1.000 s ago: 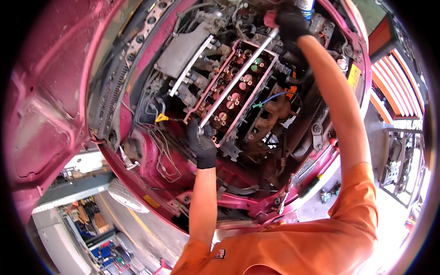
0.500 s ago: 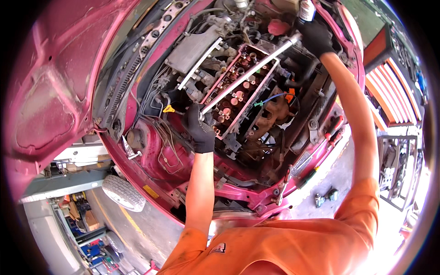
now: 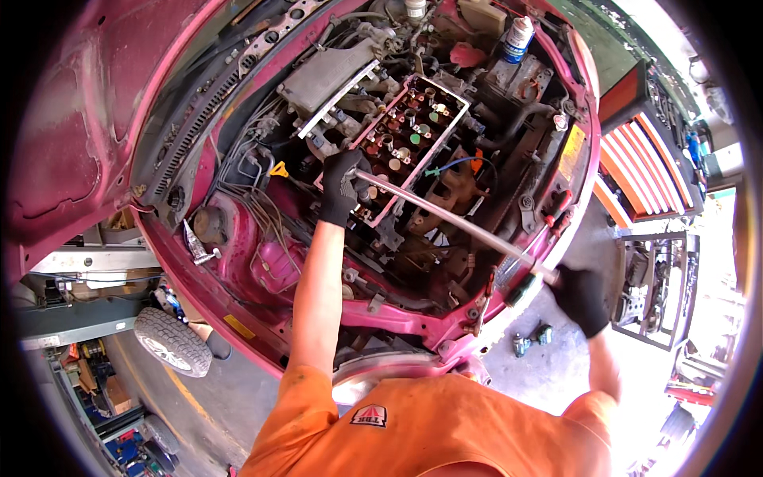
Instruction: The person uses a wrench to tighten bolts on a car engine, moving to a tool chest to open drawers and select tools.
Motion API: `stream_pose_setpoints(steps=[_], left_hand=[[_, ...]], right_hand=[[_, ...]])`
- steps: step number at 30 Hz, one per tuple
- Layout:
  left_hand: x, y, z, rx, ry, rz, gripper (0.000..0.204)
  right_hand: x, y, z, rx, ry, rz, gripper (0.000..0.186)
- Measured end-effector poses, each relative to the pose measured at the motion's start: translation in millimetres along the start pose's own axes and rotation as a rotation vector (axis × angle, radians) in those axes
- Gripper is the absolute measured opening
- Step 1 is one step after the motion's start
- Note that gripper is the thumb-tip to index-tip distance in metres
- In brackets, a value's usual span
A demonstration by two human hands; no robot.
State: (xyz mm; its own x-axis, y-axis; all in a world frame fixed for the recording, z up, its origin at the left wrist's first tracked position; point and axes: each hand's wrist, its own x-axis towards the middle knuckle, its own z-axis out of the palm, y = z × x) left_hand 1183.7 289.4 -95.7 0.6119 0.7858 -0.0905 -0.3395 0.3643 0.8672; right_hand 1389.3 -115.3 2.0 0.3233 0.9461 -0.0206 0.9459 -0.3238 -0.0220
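A long steel breaker bar (image 3: 453, 219) lies slantwise across the open cylinder head (image 3: 450, 127) of a car engine. My left hand (image 3: 340, 191), in a black glove, is closed round the bar's head end at the near-left end of the cylinder head. It covers whatever the bar is seated on. My right hand (image 3: 585, 302), also black-gloved, grips the other end, out past the car's front edge on the right. Several round valve buckets show inside the cylinder head, with a green disc (image 3: 415, 139) among them.
The pink car body (image 3: 381, 312) surrounds the engine bay. A spray can (image 3: 517, 40) stands at the back right. Screwdriver-like tools (image 3: 522, 288) lie along the front edge. An orange tool chest (image 3: 648, 163) stands on the right; cordless tools (image 3: 531, 339) rest on the floor.
My right hand has swung the bar's far end from the back right toward me, past the car's front edge. My left hand stays at the head end. The view has shifted.
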Motion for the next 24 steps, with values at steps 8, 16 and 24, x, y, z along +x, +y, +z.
stream_pose_setpoints(steps=[8, 16, 24], left_hand=[[2.2, -20.9, -24.0, -0.038, -0.314, -0.080, 0.027], [-14.8, -20.5, -16.6, -0.005, -0.218, -0.013, 0.026], [-21.9, -30.6, -4.6, -0.054, 0.095, -0.006, 0.019]], right_hand=[[-101.4, -162.9, -10.1, 1.061, -0.507, 0.259, 0.043], [-92.5, -124.8, 46.3, 0.156, 0.470, 0.624, 0.021], [-11.7, 12.0, 74.3, -0.097, 0.473, 0.382, 0.015]])
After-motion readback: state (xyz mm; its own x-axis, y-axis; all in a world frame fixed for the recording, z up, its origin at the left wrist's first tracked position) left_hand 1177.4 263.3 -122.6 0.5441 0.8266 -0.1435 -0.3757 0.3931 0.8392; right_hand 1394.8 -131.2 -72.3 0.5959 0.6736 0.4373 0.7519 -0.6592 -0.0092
